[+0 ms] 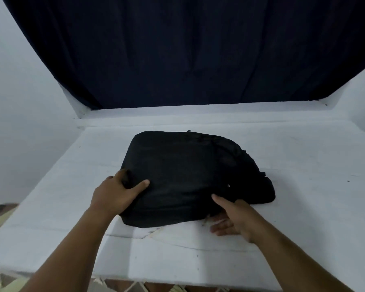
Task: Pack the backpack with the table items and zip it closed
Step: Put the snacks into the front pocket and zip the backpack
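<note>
Backpack lies on white table; both hands' fingers apparently grip it; dark curtain behind.

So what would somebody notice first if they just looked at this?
The black backpack lying flat in the middle of the white table. The left hand grips its near left corner, and the right hand holds its near right edge. A dark curtain hangs behind.
</note>
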The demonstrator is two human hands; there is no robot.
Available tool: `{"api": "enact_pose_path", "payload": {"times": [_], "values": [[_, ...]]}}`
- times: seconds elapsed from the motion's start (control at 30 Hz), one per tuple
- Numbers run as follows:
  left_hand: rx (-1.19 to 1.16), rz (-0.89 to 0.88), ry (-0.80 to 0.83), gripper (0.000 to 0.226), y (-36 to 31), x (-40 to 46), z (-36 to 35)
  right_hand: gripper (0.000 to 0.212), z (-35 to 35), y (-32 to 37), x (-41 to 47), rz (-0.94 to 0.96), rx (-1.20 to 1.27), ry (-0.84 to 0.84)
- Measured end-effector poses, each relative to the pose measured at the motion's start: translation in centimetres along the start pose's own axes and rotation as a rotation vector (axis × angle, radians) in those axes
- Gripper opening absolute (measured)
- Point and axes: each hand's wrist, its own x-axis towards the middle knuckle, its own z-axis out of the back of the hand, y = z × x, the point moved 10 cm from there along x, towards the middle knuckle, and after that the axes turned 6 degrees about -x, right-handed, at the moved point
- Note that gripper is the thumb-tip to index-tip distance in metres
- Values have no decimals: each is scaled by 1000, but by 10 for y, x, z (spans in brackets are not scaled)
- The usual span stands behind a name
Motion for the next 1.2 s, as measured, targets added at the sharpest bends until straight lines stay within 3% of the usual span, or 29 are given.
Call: {"api": "enact_pose_path", "payload": {"times": [0.1,0.2,0.23,0.33,0.37,0.47,0.53,0.63,0.73,0.93,1.03,1.2], "values": [[132,-130,84,72,-19,-12,-2,48,19,13,15,66,188,-149],[122,-318,224,61,-42,-40,-21,42,32,24,18,142,319,-346],[93,-363,312,62,-47,-49,-29,47,31,24,18,162,350,-385],[-147,-324,534,56,-43,-41,-31,99,13,21,16,149,376,-430],[-249,-304,459,49,-39,-22,-15,105,5,20,15,133,361,-437],[-406,-274,13,28,-12,48,43,114,-12,19,15,57,308,-480],[-431,-189,1,33,7,89,46,126,-20,17,13,-4,273,-483],[-517,-11,397,77,23,124,0,112,-29,26,10,-20,247,-439],[-557,25,673,84,19,126,-29,97,-36,38,7,-22,217,-395],[-517,100,834,64,7,125,-40,90,-36,40,9,-66,193,-376],[-524,158,857,65,8,121,-44,87,-39,45,12,-61,222,-330],[-528,112,873,51,-7,110,-42,60,-28,58,6,120,301,-384]]}}
